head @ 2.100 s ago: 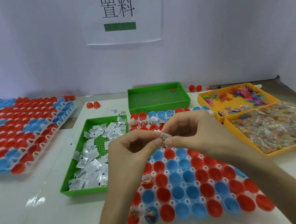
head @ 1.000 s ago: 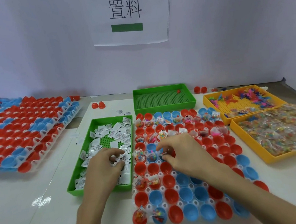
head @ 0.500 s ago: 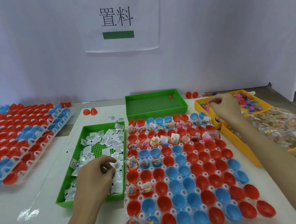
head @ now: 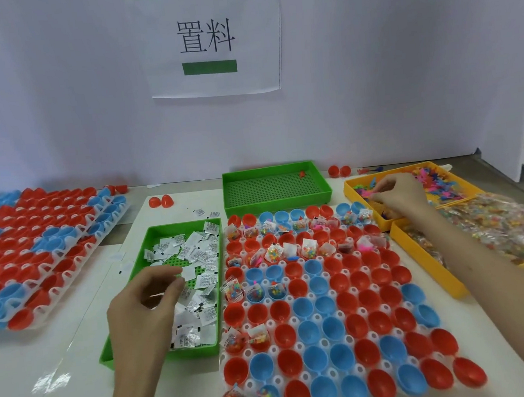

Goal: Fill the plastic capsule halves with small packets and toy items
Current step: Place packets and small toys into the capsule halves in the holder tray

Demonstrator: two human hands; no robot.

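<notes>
Red and blue capsule halves (head: pixel 337 327) fill a clear rack (head: pixel 324 342), with the far rows holding bead packets (head: pixel 274 253). Left hand (head: pixel 143 309) curls over the green tray (head: pixel 189 352) of white packets (head: pixel 195 252) — grasp unclear. Right hand (head: pixel 398 196) pinches a pink toy (head: pixel 369 193) in the yellow tray (head: pixel 386 172).

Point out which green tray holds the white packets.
The nearer green tray, left of the capsule grid, under the left hand. The farther green tray holds only one small red piece.

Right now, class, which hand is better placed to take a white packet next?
Left hand: it hangs over the white packets; the right hand is far off at the yellow tray.
</notes>
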